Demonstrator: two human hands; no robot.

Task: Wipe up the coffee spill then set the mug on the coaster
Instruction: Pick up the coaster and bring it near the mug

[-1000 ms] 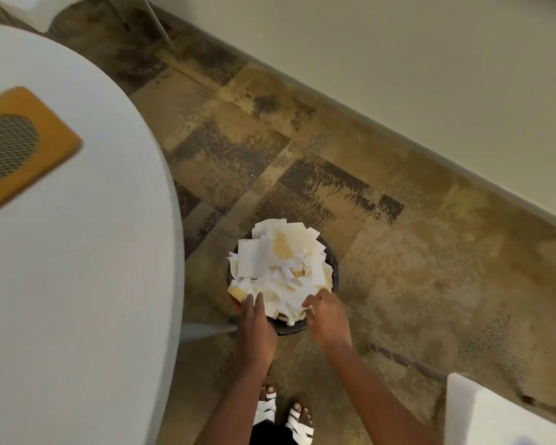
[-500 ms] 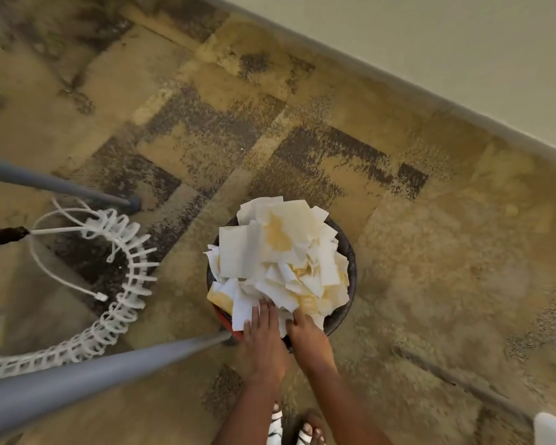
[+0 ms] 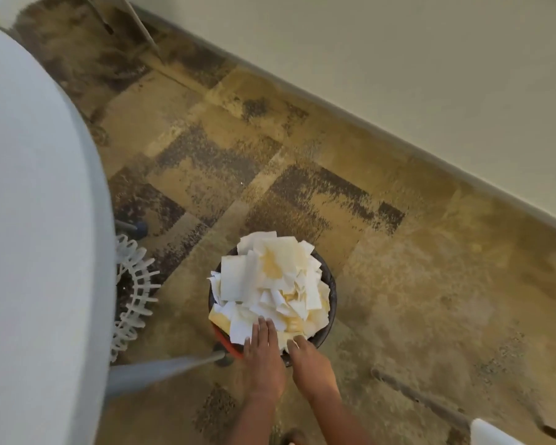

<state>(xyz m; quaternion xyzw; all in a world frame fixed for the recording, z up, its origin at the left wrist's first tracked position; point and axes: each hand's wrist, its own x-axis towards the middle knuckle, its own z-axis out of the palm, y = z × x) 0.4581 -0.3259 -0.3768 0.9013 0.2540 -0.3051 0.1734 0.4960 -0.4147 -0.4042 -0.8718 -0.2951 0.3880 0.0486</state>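
A dark round waste bin (image 3: 329,285) stands on the carpet, heaped with white paper towels (image 3: 270,284), several stained yellow-brown. My left hand (image 3: 264,354) lies flat with straight fingers on the near side of the heap. My right hand (image 3: 308,361) is beside it at the bin's near rim, fingers bent down onto the paper. Whether it holds anything cannot be seen. Mug, coaster and spill are out of view.
The white round table (image 3: 36,220) fills the left side, with a grey table leg (image 3: 161,370) reaching toward the bin. A white ribbed cable guide (image 3: 135,284) lies under the table. A wall with baseboard (image 3: 366,120) runs behind. A white object (image 3: 491,433) sits at bottom right.
The view swung down under the table, then back up, so the tabletop is in sight again. Both hands stayed at the bin's near edge on the paper heap.
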